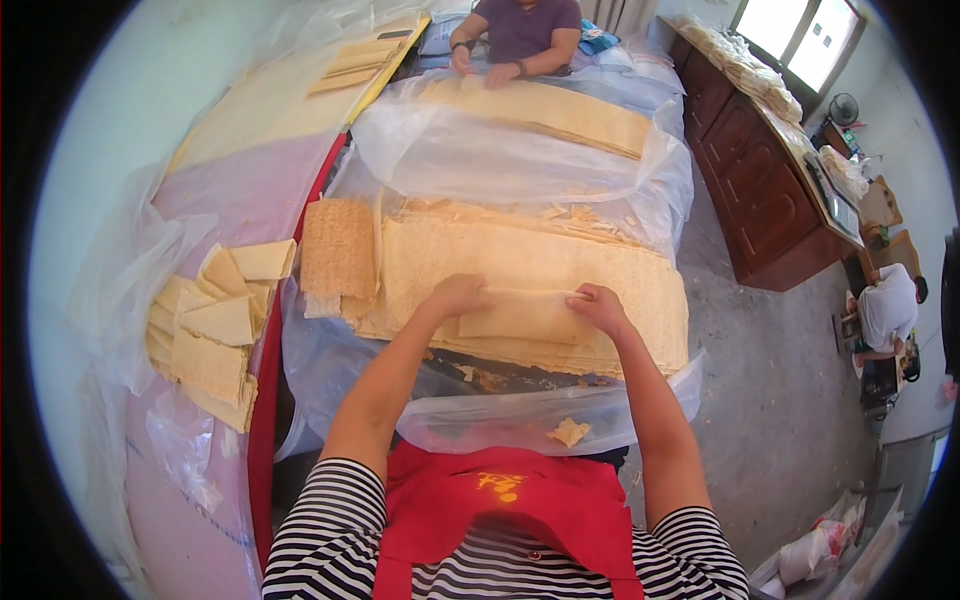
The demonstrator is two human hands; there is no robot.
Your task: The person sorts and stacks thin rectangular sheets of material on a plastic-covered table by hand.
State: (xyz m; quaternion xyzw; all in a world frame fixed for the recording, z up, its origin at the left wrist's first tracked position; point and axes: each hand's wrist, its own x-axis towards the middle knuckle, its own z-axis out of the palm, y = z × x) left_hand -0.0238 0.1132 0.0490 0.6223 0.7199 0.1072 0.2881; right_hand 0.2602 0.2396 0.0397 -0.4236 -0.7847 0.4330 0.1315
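Observation:
In front of me a wide stack of thin pale-yellow sheets [640,300], which look like tofu skin, lies on a plastic-covered table. On top of it is a folded tofu skin sheet [528,317]. My left hand [459,297] is closed on the far left corner of this sheet, and my right hand [601,308] pinches its far right corner. Between them the far edge runs roughly straight. At the stack's left end lies a browner, rough-textured rectangular slab [340,250].
On the left surface is a pile of folded sheets [212,330]; more folded pieces [355,65] lie farther back. Across the table a person [525,35] handles another stack [550,108]. Clear plastic [520,420] hangs at the near edge. Brown cabinets [760,190] and another person [888,305] are at right.

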